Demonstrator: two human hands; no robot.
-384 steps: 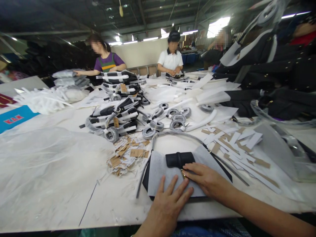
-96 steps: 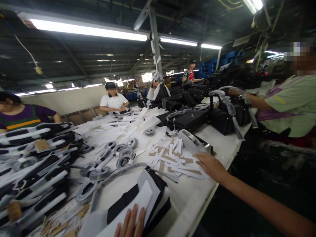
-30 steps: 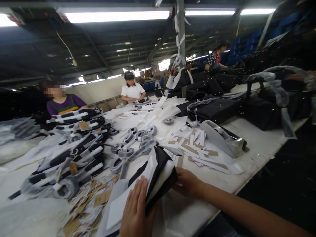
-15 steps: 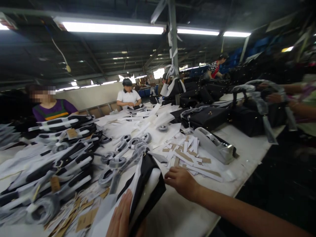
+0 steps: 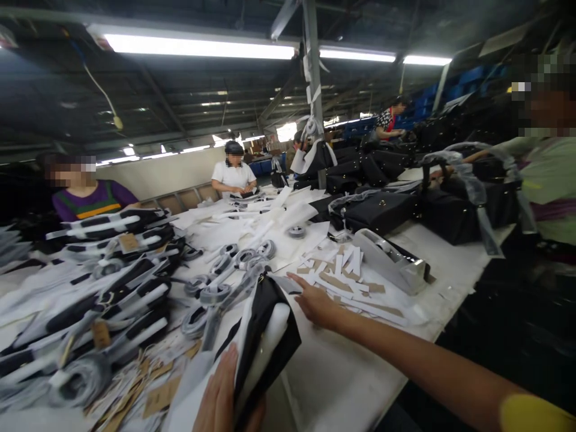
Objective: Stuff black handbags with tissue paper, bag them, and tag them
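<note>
At the bottom centre, my left hand grips a folded black bag, its fingers over a white sheet on the bag's near side. The bag stands tilted, with a white padded strip along its side and a small metal fitting near its top. My right hand is just right of the bag's top, index finger stretched out beside the end of a plastic-wrapped strap. Whether the finger touches the strap I cannot tell. Coiled wrapped straps lie behind the bag.
White and brown paper strips lie beyond my right hand. Wrapped black bags are stacked at left, near brown tags. Black bags sit at back right. A post rises behind. Several co-workers are around the table.
My right hand has moved up and slightly left, from beside the bag to near the strap at its top. My left hand keeps its grip. A co-worker at right has come further into view.
</note>
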